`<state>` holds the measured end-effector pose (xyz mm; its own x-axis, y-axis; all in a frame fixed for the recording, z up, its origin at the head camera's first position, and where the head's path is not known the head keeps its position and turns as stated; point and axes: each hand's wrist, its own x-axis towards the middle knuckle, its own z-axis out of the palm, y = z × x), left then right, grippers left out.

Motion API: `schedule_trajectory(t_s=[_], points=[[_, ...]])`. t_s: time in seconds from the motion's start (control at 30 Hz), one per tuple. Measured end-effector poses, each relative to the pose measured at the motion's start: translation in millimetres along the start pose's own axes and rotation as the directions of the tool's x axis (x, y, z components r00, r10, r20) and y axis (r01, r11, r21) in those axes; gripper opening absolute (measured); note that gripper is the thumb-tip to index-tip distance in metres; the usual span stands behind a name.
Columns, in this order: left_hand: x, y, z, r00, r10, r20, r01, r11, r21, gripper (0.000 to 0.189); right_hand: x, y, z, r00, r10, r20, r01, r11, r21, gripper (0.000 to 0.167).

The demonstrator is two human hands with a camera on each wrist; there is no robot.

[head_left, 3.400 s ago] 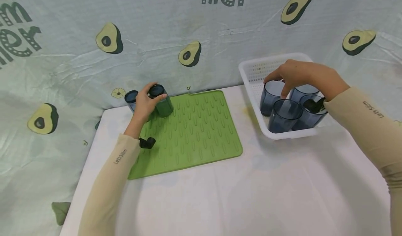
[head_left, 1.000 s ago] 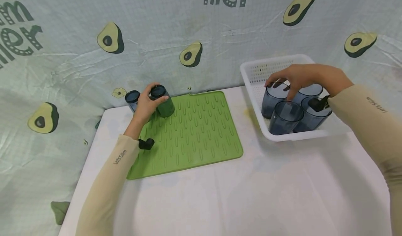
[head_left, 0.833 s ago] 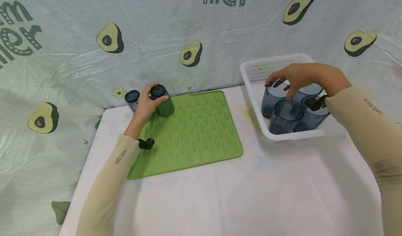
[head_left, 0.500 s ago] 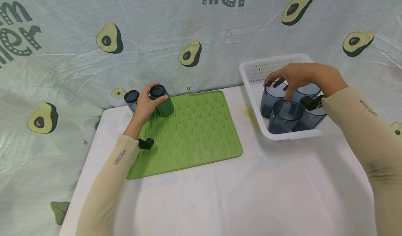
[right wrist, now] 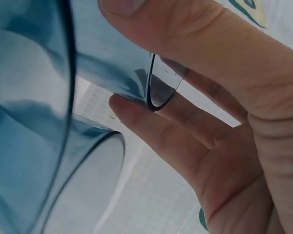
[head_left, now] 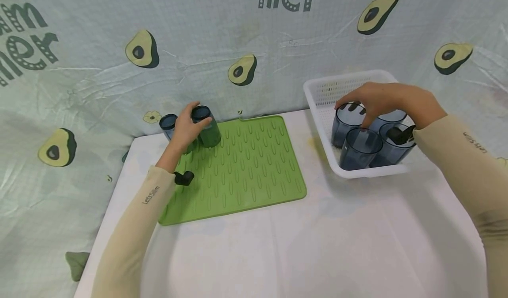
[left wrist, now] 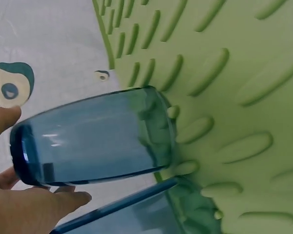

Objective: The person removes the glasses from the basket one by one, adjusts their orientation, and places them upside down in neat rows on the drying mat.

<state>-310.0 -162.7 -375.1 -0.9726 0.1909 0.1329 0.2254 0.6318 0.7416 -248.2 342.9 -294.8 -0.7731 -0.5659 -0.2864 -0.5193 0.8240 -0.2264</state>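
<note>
My left hand [head_left: 183, 130] grips a blue tinted drinking glass [head_left: 210, 135] near its upturned base, thumb on one side and fingers on the other. The glass is upside down at the far left of the green ridged mat [head_left: 250, 170]. Beside it, partly behind the hand, stands a second upturned glass [left wrist: 136, 214]. On the right, my right hand [head_left: 382, 98] spans the mouth of an upright blue glass [head_left: 340, 132], thumb and fingers at opposite sides of its rim [right wrist: 150, 80]. That glass stands in a white plastic basket [head_left: 381, 172].
Several more blue glasses stand close together in the basket, one [head_left: 359, 150] at the front left touching distance from the gripped one. A white cloth [head_left: 254, 249] covers the table. Behind rises a hanging sheet [head_left: 190, 20] printed with avocados.
Over the last half second my left hand and its glass have shifted very slightly upward. My right hand stays at the same glass in the basket.
</note>
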Motion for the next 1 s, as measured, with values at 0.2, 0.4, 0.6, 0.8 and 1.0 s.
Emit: schedule_trajectory(t_s=[0.2, 0.4, 0.6, 0.8, 1.0], points=[[-3.3, 8.3, -2.5, 0.995, 0.08, -0.059, -0.077, 0.996, 0.052, 0.059, -0.4, -7, -10, 1.0, 0.023, -0.021, -0.024, 0.997, -0.08, 0.092], [-8.9, 16.8, -6.5, 0.987, 0.14, -0.074, -0.133, 0.987, 0.084, 0.056, 0.4, -11, -18, 0.998, 0.025, -0.062, -0.035, 0.987, -0.155, 0.091], [-12.2, 16.0, -10.6, 0.989, 0.133, -0.069, -0.126, 0.987, 0.102, 0.058, 1.4, -16, -17, 0.998, 0.033, -0.059, -0.042, 0.988, -0.147, 0.089], [-14.2, 20.4, -14.2, 0.987, 0.137, -0.084, -0.127, 0.985, 0.114, 0.057, -0.6, -20, -18, 0.996, 0.032, -0.082, -0.045, 0.985, -0.168, 0.091], [-20.8, 29.3, -16.7, 0.979, 0.189, -0.08, -0.178, 0.975, 0.132, 0.055, -2.2, -23, -23, 0.995, 0.039, -0.088, -0.053, 0.985, -0.167, 0.094]])
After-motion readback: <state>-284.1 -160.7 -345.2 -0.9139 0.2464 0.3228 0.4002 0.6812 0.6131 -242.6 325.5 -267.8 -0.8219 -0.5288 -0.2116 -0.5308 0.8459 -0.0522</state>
